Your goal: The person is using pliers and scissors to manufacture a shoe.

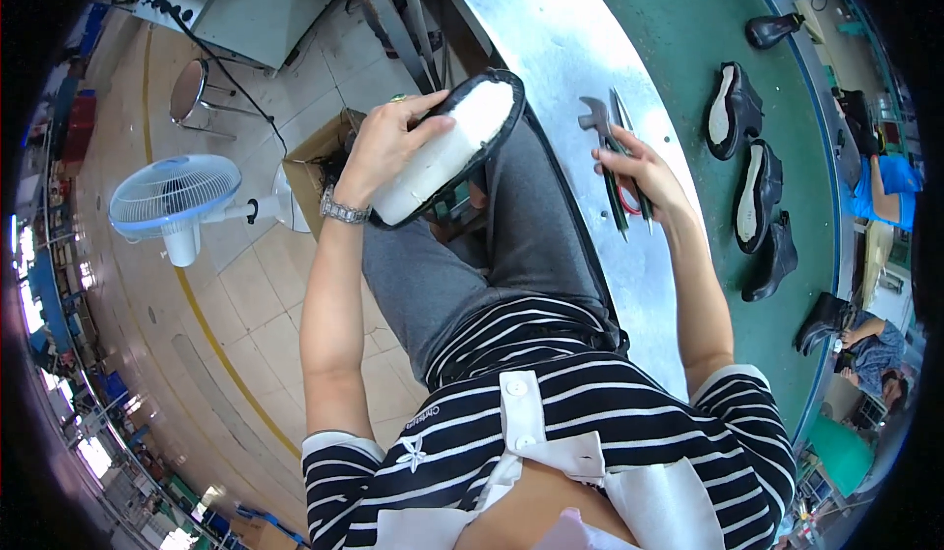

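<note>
Shoe [447, 152] sits sole-up in left hand [388, 142], over the lap, just left of the metal bench edge [551, 49]. Upper is black, the exposed bottom is white. Fingers wrap its upper side, thumb across the white face, so the grip is closed on it. Silver wristwatch [343, 208] on that wrist.

Right hand [639, 172] rests on the bench, fingers curled around a pair of lasting pincers [605, 147]: dark handles run under the palm toward the person, the metal head lies just beyond the fingertips on the steel. Probably a second thin tool beside them, but the view is too small to be sure.

Green conveyor belt [708, 19] runs along the far side of the bench. Three black shoes on lasts [752, 172] lie on it in a row, white bottoms up, well apart from the right hand. One more black boot [824, 319] nearer the belt's rim, another [772, 29] further up.

Left of the lap: open cardboard box [320, 152] on the tiled floor, white-and-blue floor fan [177, 196] beside it, round stool [192, 93] behind. Another person's arm and blue sleeve [880, 181] show at the right edge past the belt.
</note>
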Motion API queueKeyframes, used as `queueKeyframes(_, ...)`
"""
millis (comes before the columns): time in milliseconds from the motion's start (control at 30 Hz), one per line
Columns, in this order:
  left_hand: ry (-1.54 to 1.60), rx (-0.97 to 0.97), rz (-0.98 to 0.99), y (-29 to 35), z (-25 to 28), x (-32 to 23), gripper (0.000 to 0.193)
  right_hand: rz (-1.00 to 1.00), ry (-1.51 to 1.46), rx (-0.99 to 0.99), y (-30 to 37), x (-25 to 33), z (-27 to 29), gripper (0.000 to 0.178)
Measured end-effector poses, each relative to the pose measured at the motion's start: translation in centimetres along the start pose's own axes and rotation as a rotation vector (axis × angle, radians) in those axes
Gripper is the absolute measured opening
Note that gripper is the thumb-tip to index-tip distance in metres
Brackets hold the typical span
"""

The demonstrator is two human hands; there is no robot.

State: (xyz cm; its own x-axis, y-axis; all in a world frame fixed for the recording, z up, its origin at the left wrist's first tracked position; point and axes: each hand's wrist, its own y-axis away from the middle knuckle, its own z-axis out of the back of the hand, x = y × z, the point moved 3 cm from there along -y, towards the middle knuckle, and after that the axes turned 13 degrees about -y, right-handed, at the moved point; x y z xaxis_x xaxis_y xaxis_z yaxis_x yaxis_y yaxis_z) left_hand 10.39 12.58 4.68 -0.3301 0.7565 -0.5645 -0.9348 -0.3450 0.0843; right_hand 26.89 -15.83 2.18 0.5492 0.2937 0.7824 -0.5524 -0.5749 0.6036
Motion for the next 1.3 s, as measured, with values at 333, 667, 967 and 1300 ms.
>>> queueKeyframes(333,-0.341,-0.361,0.134,-1.1,-1.0,0.1,0.034,0.016,0.414,0.453,1.7,5.6,-7.8,0.060)
queueKeyframes(667,-0.272,-0.288,0.052,6.3,-3.9,-4.8,0.084,-0.260,0.808,0.526,1.5,8.7,-14.2,0.064)
queueKeyframes(967,-0.222,-0.442,-0.040,7.6,-4.8,-5.2,0.085,0.449,0.870,0.357,4.0,1.2,-11.5,0.060)
queueKeyframes(1300,-0.467,-0.563,-0.161,8.1,-6.1,-4.0,0.072,0.548,1.352,0.489,3.5,8.6,-12.3,0.058)
